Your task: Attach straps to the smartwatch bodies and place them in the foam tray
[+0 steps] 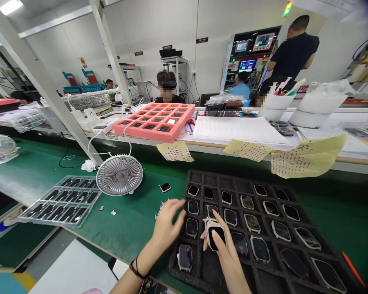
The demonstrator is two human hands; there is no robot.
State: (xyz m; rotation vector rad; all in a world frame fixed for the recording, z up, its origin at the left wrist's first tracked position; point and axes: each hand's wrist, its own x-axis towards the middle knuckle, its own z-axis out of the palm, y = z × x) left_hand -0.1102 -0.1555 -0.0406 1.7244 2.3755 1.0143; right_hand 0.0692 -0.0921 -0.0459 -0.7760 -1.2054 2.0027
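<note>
A black foam tray (223, 178) shows a grid of square pockets and a white-rimmed, black-faced watch case (216, 237). Left of the tray lies a green mat (131, 222); beyond it are a salmon-pink foam tray (135, 131) and pale yellow sheets (308, 157) patterned with red dots.

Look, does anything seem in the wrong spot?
Yes. One watch lies alone on the green mat, outside the black tray. It looks odd because the other watches sit in the tray's pockets.
</note>
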